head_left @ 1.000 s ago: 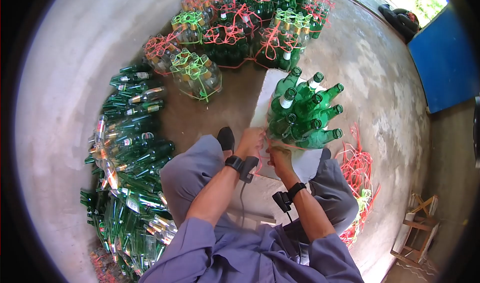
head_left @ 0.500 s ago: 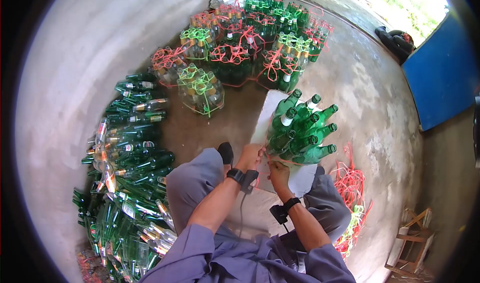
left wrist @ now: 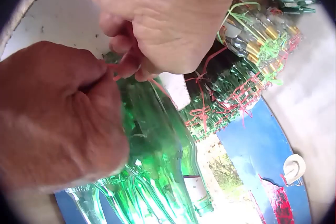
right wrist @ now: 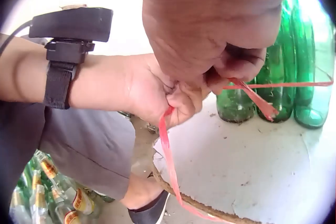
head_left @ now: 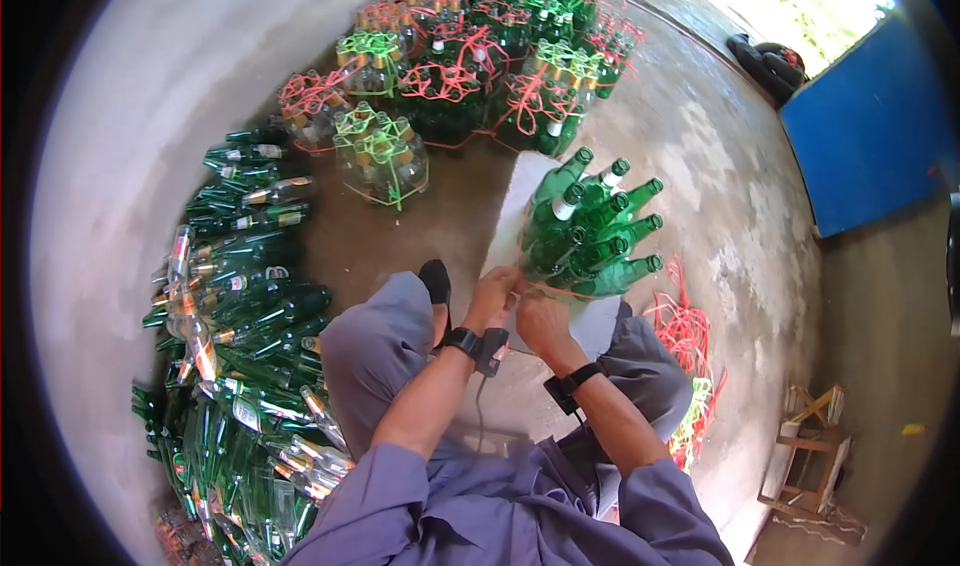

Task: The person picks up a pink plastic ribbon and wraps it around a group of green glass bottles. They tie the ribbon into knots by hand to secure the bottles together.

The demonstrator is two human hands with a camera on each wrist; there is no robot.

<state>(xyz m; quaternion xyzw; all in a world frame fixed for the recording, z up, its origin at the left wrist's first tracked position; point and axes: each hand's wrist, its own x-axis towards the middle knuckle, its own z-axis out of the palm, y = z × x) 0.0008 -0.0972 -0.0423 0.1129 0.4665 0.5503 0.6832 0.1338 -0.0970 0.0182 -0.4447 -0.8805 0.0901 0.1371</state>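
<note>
Pinching 1 red strap [right wrist: 165,137] around 9 green bottles [head_left: 588,228] are 2 hands [head_left: 492,299] [head_left: 545,324].

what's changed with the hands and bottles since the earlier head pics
The right hand has shifted slightly leftward, in closer to the left hand. The head view itself has moved a little too. Nothing was visibly taken hold of or let go. Unchanged: both hands at the near left corner of the green bottles, which stand on the white board with the pink strap around them.
</note>
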